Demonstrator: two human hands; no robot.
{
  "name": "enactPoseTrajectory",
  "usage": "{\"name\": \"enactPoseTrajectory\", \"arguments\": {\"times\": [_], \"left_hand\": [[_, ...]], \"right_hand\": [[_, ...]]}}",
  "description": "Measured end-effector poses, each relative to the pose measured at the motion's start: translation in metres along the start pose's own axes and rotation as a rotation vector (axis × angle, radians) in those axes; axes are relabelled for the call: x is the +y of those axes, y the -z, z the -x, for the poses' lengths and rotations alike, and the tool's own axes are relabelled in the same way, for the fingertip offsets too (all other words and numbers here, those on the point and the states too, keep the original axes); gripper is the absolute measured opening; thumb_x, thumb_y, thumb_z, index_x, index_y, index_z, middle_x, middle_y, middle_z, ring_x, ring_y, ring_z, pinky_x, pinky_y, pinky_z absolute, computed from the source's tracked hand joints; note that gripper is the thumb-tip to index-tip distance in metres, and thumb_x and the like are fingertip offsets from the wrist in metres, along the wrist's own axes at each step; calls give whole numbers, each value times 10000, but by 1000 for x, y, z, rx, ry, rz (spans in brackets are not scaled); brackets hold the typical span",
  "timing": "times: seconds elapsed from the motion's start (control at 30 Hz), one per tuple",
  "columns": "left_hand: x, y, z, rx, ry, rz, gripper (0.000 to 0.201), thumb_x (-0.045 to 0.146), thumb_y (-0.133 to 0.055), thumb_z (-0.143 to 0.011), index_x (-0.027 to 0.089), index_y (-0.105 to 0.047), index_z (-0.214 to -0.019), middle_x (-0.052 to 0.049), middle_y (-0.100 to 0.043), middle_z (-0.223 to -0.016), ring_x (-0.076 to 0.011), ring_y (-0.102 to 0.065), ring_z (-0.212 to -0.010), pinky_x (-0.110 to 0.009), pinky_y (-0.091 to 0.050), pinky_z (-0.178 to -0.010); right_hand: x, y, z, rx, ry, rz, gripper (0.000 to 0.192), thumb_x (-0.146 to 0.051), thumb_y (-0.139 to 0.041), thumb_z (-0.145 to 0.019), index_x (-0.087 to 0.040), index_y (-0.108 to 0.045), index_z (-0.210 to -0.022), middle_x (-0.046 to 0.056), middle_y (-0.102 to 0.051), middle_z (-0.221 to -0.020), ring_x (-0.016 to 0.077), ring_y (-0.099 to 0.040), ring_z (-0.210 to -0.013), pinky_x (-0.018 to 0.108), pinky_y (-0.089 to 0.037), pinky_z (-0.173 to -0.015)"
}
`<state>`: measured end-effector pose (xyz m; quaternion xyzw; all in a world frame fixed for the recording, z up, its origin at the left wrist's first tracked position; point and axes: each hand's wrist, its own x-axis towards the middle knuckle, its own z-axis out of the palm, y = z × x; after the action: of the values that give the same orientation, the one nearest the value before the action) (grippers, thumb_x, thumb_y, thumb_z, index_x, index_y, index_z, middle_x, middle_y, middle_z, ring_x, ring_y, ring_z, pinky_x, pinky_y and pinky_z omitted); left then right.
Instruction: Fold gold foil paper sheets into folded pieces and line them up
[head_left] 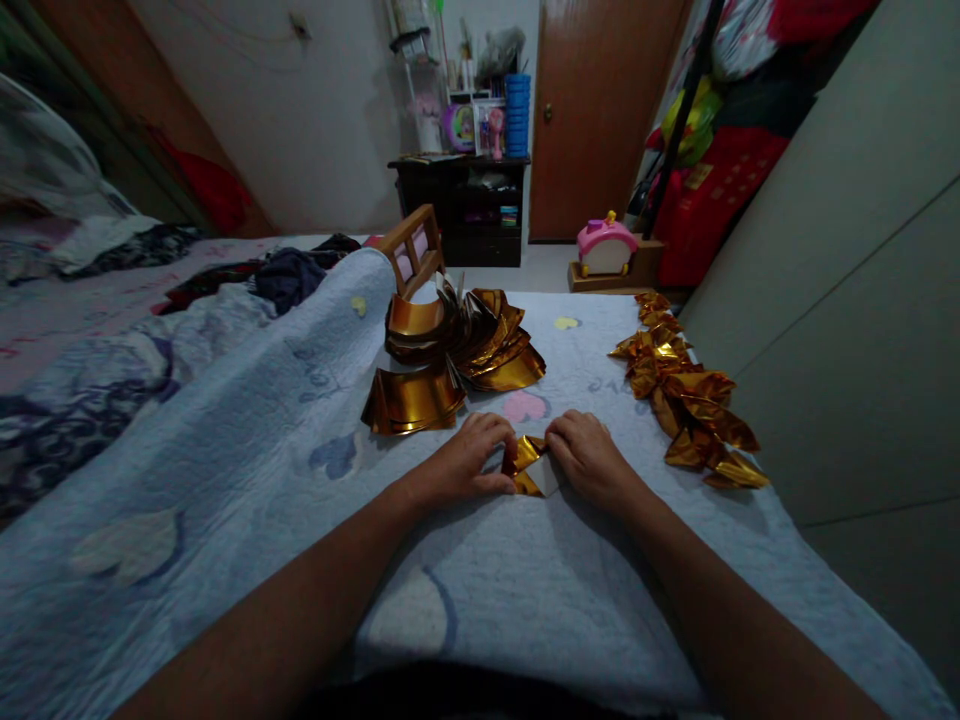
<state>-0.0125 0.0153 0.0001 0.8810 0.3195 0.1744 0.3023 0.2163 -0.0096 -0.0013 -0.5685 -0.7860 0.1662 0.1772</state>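
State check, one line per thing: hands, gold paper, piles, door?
left hand: pressing down on the gold sheet
right hand: pressing the same sheet
gold sheet: partly folded, white back showing
stack of gold sheets: unfolded, curled, fanned out
folded gold pieces: finished, in a row
door: closed

Dim room: white wall (315, 110), brown door (600, 110), dark shelf unit (457, 205), bed (225, 440) under a pale blue quilt.

Bare forearms, left hand (465, 462), right hand (589, 458), no sleeves
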Motion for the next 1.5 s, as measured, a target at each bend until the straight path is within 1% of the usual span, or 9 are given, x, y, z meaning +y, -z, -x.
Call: {"name": "enactPoseTrajectory", "arguments": {"times": [0.2, 0.43, 0.57, 0.73, 0.87, 1.03, 1.2, 1.33, 1.5], "left_hand": [[3, 1, -2, -10, -8, 8, 303, 395, -792, -811, 197, -620, -961, -58, -609, -1075, -245, -512, -1060, -350, -382, -947], [2, 0, -1, 1, -1, 59, 339, 408, -802, -791, 201, -615, -984, -52, -619, -1070, -243, -532, -1057, -367, -399, -956], [0, -2, 2, 76, 94, 252, 588, 348, -843, -736, 222, -551, -1231, -65, -592, -1188, -243, -550, -1112, -399, -426, -986], [-1, -9, 1, 148, 200, 660, 838, 251, -864, -683, 284, -417, -1391, -14, -584, -1066, -158, -597, -932, -335, -483, -877], [3, -11, -3, 229, 273, 994, 850, 247, -867, -652, 321, -414, -1368, -22, -559, -1121, -142, -622, -875, -309, -520, -786], [15, -11, -5, 148, 327, 1111, 586, 337, -849, -716, 203, -582, -1220, -69, -646, -1066, -162, -648, -887, -260, -511, -743], [21, -15, -8, 245, 390, 1134, 422, 431, -820, -759, 164, -666, -1046, -57, -695, -945, -142, -639, -768, -239, -513, -674], [18, -16, -10, 343, 380, 1177, 443, 400, -831, -750, 162, -658, -1081, -53, -728, -927, -148, -665, -742, -244, -519, -679], [19, -13, -11, 429, 439, 1192, 505, 353, -859, -714, 155, -583, -1088, -48, -744, -882, -160, -695, -723, -261, -533, -693]], "right_hand": [[-1, -5, 0, 47, -75, 49, 99, -206, -571, -920, -167, -660, -937, 68, -647, -923, 209, -523, -879, 324, -335, -789], [-4, 1, 4, 65, -36, 16, 48, -184, -611, -849, -186, -613, -801, 61, -611, -891, 205, -518, -856, 323, -361, -773], [-5, 9, 5, 58, -61, -278, 97, -187, -544, -829, -208, -522, -736, 11, -587, -755, 162, -508, -714, 283, -373, -662], [-7, 15, 6, 131, -145, -762, 108, -316, -561, -809, -226, -510, -839, -33, -518, -740, 146, -492, -655, 262, -395, -589], [-12, 15, 6, 172, -234, -1033, 203, -375, -625, -777, -235, -506, -862, -47, -512, -745, 125, -467, -602, 234, -361, -522], [-20, 9, 6, 227, -296, -1203, 225, -362, -668, -737, -233, -508, -829, -49, -546, -711, 120, -490, -575, 231, -378, -522], [-28, 4, 7, 176, -264, -1188, 204, -365, -673, -769, -224, -531, -811, -40, -568, -711, 129, -522, -605, 249, -404, -559], [-26, 3, 8, 146, -137, -1080, 134, -316, -636, -798, -220, -543, -786, -25, -566, -747, 146, -545, -694, 282, -444, -652], [-20, 9, 11, 248, 12, -681, 49, -191, -516, -833, -224, -552, -830, 27, -579, -858, 190, -556, -812, 331, -455, -741]]}}
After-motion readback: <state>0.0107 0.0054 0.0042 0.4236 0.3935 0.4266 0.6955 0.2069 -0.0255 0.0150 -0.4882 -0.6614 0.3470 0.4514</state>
